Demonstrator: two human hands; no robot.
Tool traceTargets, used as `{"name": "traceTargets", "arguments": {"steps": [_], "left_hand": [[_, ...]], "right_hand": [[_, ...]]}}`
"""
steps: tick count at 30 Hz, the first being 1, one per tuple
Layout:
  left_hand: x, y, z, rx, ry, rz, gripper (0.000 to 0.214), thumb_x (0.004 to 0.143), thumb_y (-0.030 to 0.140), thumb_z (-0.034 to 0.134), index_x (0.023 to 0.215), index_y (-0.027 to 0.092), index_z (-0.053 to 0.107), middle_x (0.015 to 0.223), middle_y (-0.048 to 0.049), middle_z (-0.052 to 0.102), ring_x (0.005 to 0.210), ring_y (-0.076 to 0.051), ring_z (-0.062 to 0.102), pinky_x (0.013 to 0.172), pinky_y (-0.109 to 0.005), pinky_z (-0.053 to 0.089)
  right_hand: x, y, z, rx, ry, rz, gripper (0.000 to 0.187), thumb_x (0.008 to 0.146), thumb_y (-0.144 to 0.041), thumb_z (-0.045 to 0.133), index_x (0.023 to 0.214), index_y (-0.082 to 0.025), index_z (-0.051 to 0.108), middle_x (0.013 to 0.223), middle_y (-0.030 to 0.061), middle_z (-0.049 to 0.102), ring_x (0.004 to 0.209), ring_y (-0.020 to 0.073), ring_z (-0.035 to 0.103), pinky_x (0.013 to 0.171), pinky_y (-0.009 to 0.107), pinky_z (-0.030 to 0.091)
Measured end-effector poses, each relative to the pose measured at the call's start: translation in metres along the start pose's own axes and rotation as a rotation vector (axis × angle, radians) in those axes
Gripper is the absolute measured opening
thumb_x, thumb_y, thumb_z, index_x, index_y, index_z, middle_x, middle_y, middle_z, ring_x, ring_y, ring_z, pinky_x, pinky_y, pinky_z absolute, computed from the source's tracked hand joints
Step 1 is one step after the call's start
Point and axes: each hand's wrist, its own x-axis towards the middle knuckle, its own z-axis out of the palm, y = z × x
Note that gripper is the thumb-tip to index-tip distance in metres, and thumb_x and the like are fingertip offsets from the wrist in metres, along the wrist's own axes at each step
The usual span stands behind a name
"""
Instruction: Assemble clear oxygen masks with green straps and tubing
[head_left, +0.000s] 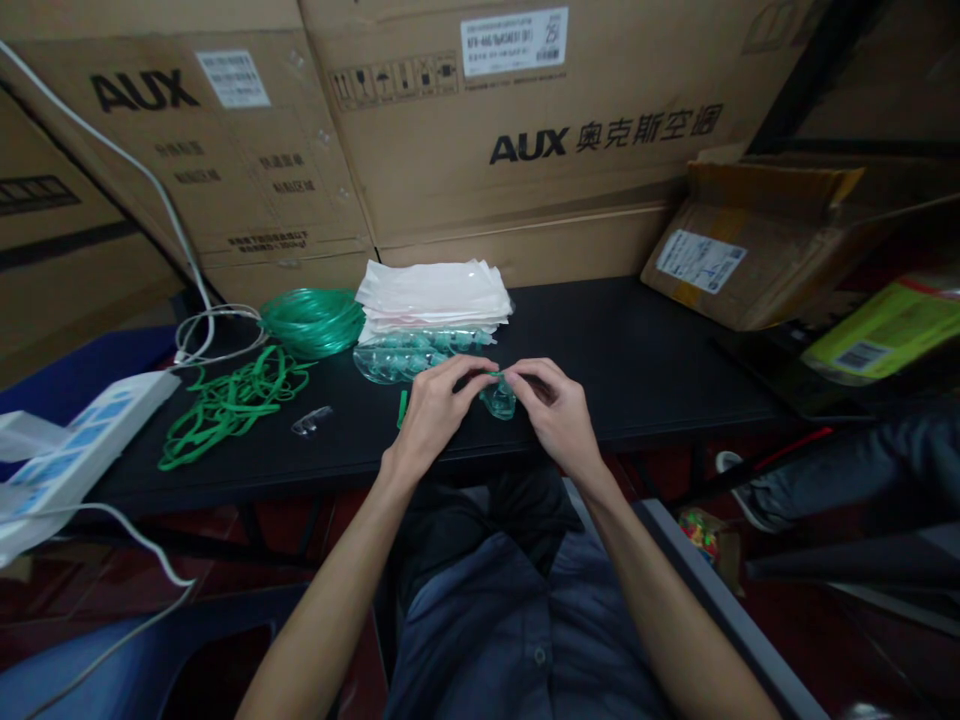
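Observation:
Over the front edge of the black table, my left hand (442,405) and my right hand (553,405) meet fingertip to fingertip, both closed in a pinch. Between them they grip a clear green plastic mask (499,402) at its upper edge; the fingers hide part of it. Just behind my left hand lie several nested clear green masks (401,362), partly under a stack of white paper-like pouches (435,290). A short green strip (403,408) lies beside my left wrist. Farther left are tangled green elastic straps (225,412) and a small clear plastic piece (311,420).
A coil of green tubing (313,320) sits at the back left, near a white cable and a power strip (75,460). Large cardboard boxes (570,215) stand behind the table (615,370). An open carton (739,245) rests at the right, and another person's leg (832,470) shows below it.

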Motion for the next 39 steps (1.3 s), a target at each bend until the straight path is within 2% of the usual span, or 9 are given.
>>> {"name": "traceTargets", "arguments": {"steps": [6,9,12,16,18,22,32,39], "left_hand": [[0.001,0.0008,0.0004,-0.014,-0.02,0.026,0.008,0.093,0.02,0.068,0.1,0.02,0.072,0.1,-0.003,0.077,0.093,-0.018,0.072,0.09,-0.031,0.056],[0.0016,0.0023,-0.0005,-0.02,0.003,0.051,0.011,0.094,0.019,0.066,0.103,0.02,0.071,0.112,-0.0063,0.072,0.097,-0.017,0.069,0.091,-0.031,0.055],[0.002,0.0038,-0.0021,-0.019,0.029,0.015,0.021,0.094,0.02,0.065,0.114,0.02,0.069,0.112,-0.0069,0.067,0.085,-0.014,0.064,0.082,-0.029,0.054],[0.0019,0.0048,-0.0026,-0.026,-0.121,-0.027,0.027,0.094,0.027,0.066,0.12,0.02,0.067,0.088,-0.001,0.067,0.074,-0.014,0.058,0.075,-0.027,0.049],[0.0016,0.0051,-0.0022,-0.023,-0.18,-0.029,0.024,0.094,0.028,0.065,0.116,0.02,0.068,0.085,-0.0001,0.066,0.073,-0.014,0.057,0.074,-0.026,0.047],[0.0016,0.0067,-0.0021,-0.026,-0.208,-0.067,0.019,0.093,0.028,0.064,0.11,0.019,0.069,0.083,0.0013,0.067,0.069,-0.013,0.055,0.07,-0.024,0.045],[0.0037,0.0094,-0.0006,0.039,-0.13,-0.135,0.017,0.085,0.021,0.064,0.101,0.02,0.069,0.076,0.0037,0.068,0.06,-0.011,0.053,0.064,-0.023,0.043],[0.0044,0.0084,-0.0003,0.017,-0.053,-0.198,0.017,0.083,0.019,0.065,0.1,0.021,0.066,0.081,0.0042,0.071,0.055,-0.009,0.049,0.061,-0.022,0.043]], "right_hand": [[-0.0003,0.0023,-0.0005,-0.002,0.005,0.012,0.01,0.089,-0.031,0.07,0.087,-0.021,0.073,0.095,0.0054,0.066,0.09,0.0211,0.066,0.079,0.033,0.055],[-0.0004,0.0023,-0.0007,-0.077,0.041,-0.011,0.01,0.09,-0.03,0.07,0.086,-0.021,0.072,0.093,0.0049,0.065,0.088,0.0204,0.065,0.077,0.033,0.053],[-0.001,0.0025,-0.0005,-0.14,0.069,-0.015,0.01,0.09,-0.029,0.068,0.086,-0.021,0.072,0.09,0.0045,0.063,0.083,0.0194,0.063,0.073,0.032,0.052],[-0.0016,0.0033,-0.0006,-0.161,0.04,-0.027,0.009,0.091,-0.028,0.067,0.086,-0.021,0.071,0.086,0.0035,0.062,0.078,0.0188,0.062,0.07,0.032,0.05],[-0.0019,0.0033,-0.001,-0.158,0.021,-0.041,0.008,0.091,-0.026,0.067,0.086,-0.021,0.07,0.087,0.0036,0.063,0.08,0.0192,0.063,0.072,0.032,0.05],[-0.0022,0.0025,-0.0019,-0.145,-0.031,-0.049,0.009,0.092,-0.026,0.065,0.087,-0.021,0.07,0.091,0.0047,0.065,0.087,0.0206,0.065,0.075,0.032,0.052],[-0.0025,-0.0022,0.0003,-0.099,-0.028,0.003,0.014,0.093,-0.034,0.066,0.086,-0.022,0.068,0.091,0.0045,0.062,0.086,0.0199,0.063,0.074,0.031,0.053],[0.0005,-0.0002,-0.002,0.048,0.075,0.101,0.015,0.088,-0.035,0.07,0.084,-0.02,0.066,0.085,0.002,0.062,0.079,0.0165,0.062,0.073,0.03,0.052]]}}
